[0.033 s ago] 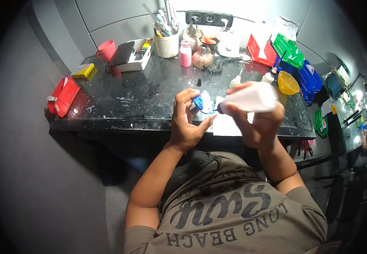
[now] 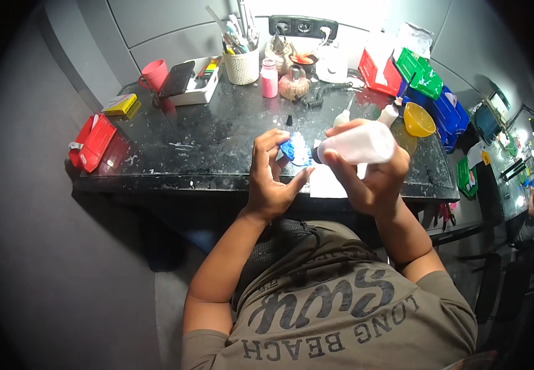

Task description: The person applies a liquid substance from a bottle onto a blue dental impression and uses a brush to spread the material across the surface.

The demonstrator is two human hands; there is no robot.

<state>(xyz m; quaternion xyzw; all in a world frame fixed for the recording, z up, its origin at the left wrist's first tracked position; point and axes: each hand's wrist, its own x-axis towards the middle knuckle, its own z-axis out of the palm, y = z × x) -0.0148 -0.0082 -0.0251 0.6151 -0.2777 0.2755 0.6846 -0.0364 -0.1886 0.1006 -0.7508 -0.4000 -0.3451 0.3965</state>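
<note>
Between the thumb and fingers of my left hand (image 2: 271, 171) is a small blue moulded piece with a white, lumpy face (image 2: 296, 150), held above the near part of the table. My right hand (image 2: 375, 182) is closed around a translucent white squeeze bottle (image 2: 362, 145), tipped on its side. Its dark neck points left at the piece, very close to it; whether they touch I cannot tell. A white sheet (image 2: 328, 183) lies under the bottle at the table's front edge. A small black cone-shaped cap (image 2: 289, 120) stands just beyond the piece.
Along the back of the black table (image 2: 205, 139) stand a tool cup (image 2: 241, 66), a pink-filled bottle (image 2: 269, 80) and a round jar (image 2: 294, 85). At left are a red bin (image 2: 96, 145) and a pink mug (image 2: 153, 75). A yellow bowl (image 2: 419, 120) and coloured bins (image 2: 419, 75) stand at right.
The bottle in my right hand has shifted slightly left and tilted, its base now turned more toward me. My left hand and the blue piece have hardly moved.
</note>
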